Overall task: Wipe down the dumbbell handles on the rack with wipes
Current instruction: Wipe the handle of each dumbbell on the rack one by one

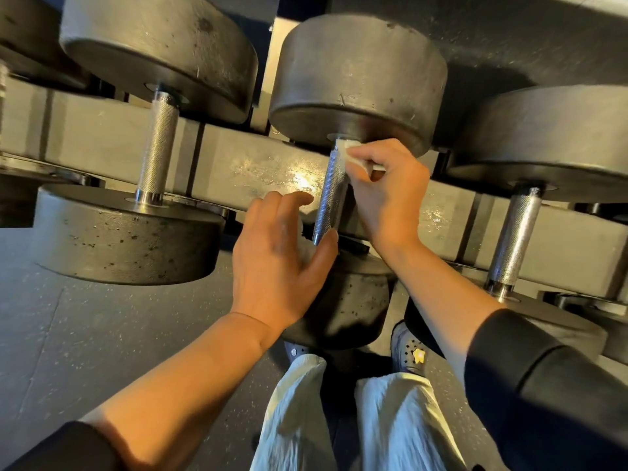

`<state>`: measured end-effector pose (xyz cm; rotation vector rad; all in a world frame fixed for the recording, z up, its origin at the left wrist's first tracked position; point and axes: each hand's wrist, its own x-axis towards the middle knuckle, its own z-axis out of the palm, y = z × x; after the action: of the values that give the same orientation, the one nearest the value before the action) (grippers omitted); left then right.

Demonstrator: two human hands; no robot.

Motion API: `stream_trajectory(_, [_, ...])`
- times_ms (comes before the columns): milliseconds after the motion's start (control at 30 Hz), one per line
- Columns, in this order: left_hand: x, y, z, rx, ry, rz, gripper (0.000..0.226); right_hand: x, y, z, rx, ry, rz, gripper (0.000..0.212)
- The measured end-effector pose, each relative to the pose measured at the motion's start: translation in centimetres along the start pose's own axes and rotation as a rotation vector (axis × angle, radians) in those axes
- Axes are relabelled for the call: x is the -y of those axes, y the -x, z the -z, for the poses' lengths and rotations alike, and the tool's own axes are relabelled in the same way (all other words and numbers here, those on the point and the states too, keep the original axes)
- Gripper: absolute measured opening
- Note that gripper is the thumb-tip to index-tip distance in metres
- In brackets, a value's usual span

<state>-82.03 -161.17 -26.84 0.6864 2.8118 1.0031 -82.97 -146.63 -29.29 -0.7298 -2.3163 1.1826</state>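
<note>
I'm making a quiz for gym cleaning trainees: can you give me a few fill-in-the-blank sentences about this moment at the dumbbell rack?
1. The right hand presses a white ____ against the middle handle.
2. The wipe touches the handle at its ____ end, by the upper weight head.
3. The left hand rests on the ____ weight head of that dumbbell.

Missing words: wipe; upper; lower

A gym: heavy dumbbells (pixel 356 83) racked in a row above speckled rubber flooring (pixel 85 334).
</note>
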Motion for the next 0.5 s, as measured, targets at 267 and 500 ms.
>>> stream_trajectory(267, [-0.1, -0.2, 0.2, 0.010, -0.016, -0.016, 0.041, -0.1, 2.4, 1.5, 0.361, -0.077, -0.103, 0.015])
stream_trajectory(500, [0.2, 0.1, -0.1, 0.001, -0.041, 0.012, 0.045, -0.4, 2.8, 2.4, 0.594, -0.036, -0.220, 0.027])
